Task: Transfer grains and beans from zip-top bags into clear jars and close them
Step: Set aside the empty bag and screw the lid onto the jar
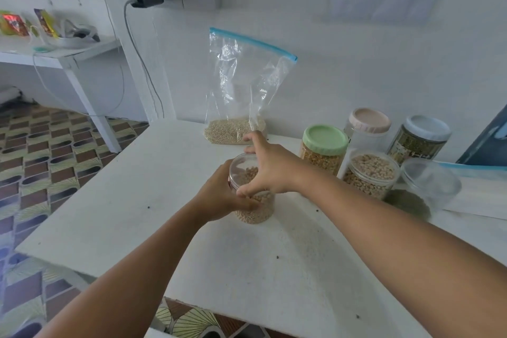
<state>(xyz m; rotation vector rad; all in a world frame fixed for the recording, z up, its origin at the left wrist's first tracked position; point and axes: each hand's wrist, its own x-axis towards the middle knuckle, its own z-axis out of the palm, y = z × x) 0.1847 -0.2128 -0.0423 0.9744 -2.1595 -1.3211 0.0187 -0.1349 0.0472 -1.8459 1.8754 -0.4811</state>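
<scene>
A clear jar (255, 210) part-filled with pale round beans stands on the white table (131, 200). My left hand (219, 196) grips its side from the left. My right hand (270, 167) reaches over the top, fingers and thumb curled round the clear lid (241, 163) at the jar's mouth. Behind the jar, a zip-top bag (241, 85) with a blue seal leans upright against the wall, a layer of small pale grain in its bottom.
At the right stand a green-lidded jar (323, 148) of yellow grain, a pink-lidded jar (369, 122), a grey-lidded jar (421, 140) of dark contents, a jar of beans (369, 175) and another clear jar (429, 189). An empty blue-sealed bag (477, 173) lies flat at the far right.
</scene>
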